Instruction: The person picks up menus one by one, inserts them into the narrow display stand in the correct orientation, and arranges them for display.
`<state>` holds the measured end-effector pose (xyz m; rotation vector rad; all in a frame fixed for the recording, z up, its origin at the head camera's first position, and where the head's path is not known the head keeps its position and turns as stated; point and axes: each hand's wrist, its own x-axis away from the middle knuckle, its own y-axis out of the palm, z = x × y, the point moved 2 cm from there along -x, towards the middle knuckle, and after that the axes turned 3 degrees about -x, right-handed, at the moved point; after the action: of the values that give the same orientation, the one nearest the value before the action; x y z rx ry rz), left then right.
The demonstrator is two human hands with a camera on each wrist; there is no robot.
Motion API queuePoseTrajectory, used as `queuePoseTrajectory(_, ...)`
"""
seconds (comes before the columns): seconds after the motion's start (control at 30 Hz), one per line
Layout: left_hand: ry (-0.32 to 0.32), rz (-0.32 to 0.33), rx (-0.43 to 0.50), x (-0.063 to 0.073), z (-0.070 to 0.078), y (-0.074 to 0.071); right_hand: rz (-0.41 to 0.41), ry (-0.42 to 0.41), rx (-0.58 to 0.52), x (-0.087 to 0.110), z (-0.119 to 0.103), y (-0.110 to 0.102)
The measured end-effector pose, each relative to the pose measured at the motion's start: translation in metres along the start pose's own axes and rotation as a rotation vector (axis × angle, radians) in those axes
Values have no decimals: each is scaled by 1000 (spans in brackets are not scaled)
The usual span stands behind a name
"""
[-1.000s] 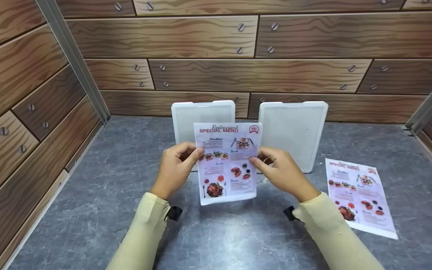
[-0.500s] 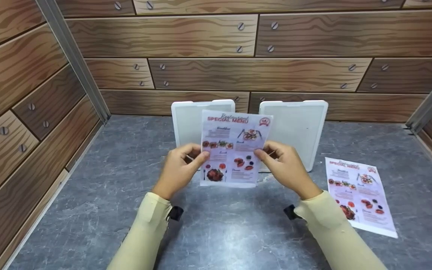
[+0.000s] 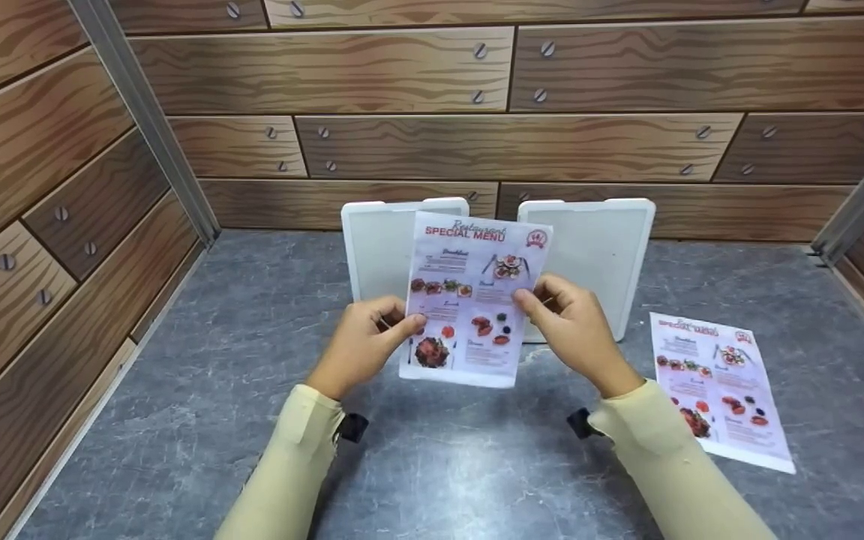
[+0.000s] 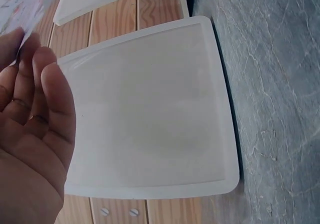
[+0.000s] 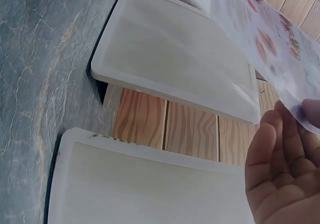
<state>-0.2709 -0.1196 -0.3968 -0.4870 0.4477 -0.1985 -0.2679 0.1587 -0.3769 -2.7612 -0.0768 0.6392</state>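
1. Held menu (image 3: 477, 300): hanging above the table (image 3: 177, 412), before the left frame (image 3: 379, 255) and right frame (image 3: 597, 270); probably weighing little, bending softly and creasing readily; side edges seemingly offering the safest hold.
2. Left hand (image 3: 361, 341): pinching one side edge, thumb facing the viewer.
3. Right hand (image 3: 574, 322): pinching the opposite edge, slightly higher.
4. Count: two menus, the loose menu (image 3: 721, 394) lying at right; two white frames, standing apart; one table.
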Motion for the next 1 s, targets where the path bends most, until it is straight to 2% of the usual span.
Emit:
queuePoseTrajectory(0.17, -16, -37, -12, 0, 2, 2, 47, -15, -40, 0, -2, 0)
queuePoseTrajectory(0.43, -24, -26, -25, 0, 3, 3, 124, 11, -70, 0, -3, -1)
queuePoseTrajectory(0.53, -12, -83, -19, 2, 3, 4, 141, 30, -127, 0, -2, -2)
queuePoseTrajectory(0.6, -13, -147, -10, 2, 3, 6, 157, 35, -155, -1, -2, -3)
queuePoseTrajectory(0.77, -59, -267, -1, 4, 4, 11, 170, 44, -178, -2, 0, -5)
queuePoseTrajectory(1.0, -78, -290, -21, 4, 2, 12, 173, 44, -179, -2, 0, -5)
